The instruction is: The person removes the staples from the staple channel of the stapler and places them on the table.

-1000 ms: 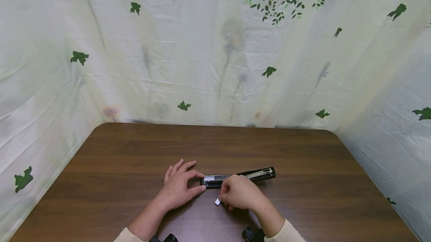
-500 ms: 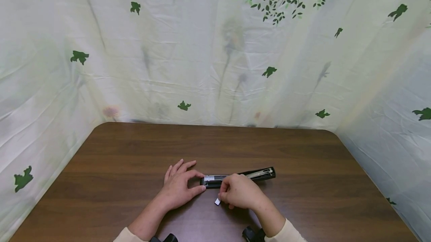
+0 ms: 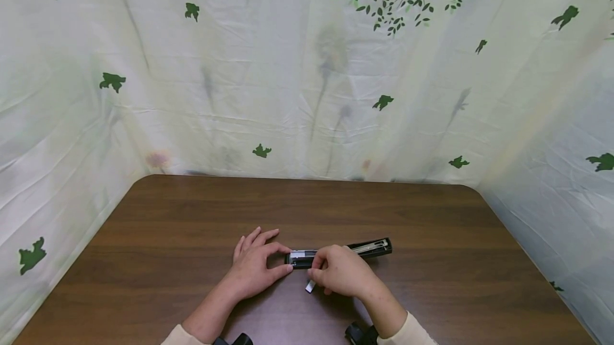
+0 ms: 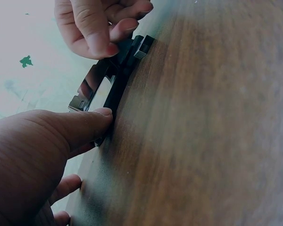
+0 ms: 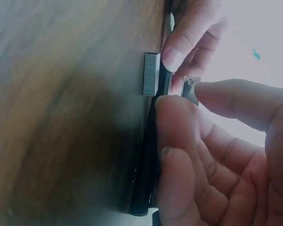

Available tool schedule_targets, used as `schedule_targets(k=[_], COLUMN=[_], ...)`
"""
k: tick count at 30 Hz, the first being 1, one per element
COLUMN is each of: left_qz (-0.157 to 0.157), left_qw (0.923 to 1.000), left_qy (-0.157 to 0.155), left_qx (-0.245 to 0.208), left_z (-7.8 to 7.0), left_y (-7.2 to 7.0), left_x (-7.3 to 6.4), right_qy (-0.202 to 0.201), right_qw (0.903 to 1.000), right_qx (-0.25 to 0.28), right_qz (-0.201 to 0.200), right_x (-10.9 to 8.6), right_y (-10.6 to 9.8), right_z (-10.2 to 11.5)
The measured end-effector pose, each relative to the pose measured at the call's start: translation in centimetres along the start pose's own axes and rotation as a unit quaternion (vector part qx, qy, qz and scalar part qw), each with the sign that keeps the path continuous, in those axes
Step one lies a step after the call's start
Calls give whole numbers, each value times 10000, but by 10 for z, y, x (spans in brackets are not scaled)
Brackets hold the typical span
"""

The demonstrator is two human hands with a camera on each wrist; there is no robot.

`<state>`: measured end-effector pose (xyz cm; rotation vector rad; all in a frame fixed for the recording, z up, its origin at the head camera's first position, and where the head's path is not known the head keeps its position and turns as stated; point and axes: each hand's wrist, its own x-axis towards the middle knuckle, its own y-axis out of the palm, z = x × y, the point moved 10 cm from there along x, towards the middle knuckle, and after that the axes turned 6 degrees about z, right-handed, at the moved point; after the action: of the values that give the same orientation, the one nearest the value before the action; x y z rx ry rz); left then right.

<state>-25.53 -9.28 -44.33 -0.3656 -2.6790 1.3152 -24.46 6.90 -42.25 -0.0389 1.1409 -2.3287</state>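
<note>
An opened black stapler (image 3: pixel 303 263) lies across the table in front of me, its metal channel showing. With thumb and index finger, my left hand (image 3: pixel 256 267) grips its left end; the other fingers spread out behind. My right hand (image 3: pixel 345 273) is bent over the stapler's middle and covers part of it. Its thumb and index tips are close together at the stapler's near side; I cannot tell whether they hold anything. A short grey strip of staples (image 3: pixel 310 286) lies beside the stapler, just below those fingertips. The right wrist view shows the ridged staple strip (image 5: pixel 151 74) alongside the black body.
The brown wooden table (image 3: pixel 192 217) runs out to both sides and behind the stapler. A pale curtain (image 3: pixel 288 94) with green leaf prints hangs around its back and sides. Black wrist devices (image 3: pixel 360 333) sit by both cream sleeves (image 3: pixel 408 330).
The right hand's fingers have shifted slightly left and away from me, so a little more of the staple strip shows. My left hand and the stapler stay in place.
</note>
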Motion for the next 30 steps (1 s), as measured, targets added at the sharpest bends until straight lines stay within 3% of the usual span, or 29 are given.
schedule_targets(k=[14,30], left_qz=[-28,-38], left_qw=[10000,10000], left_qy=[52,48], left_qx=[42,54], left_z=[0,0], left_y=[0,-1], left_x=[1,1], right_qy=[65,248], right_qw=[9974,9966], right_qx=[411,362], right_qz=[-593,-692], right_x=[2,2], right_y=[-14,-13], right_z=[0,-3])
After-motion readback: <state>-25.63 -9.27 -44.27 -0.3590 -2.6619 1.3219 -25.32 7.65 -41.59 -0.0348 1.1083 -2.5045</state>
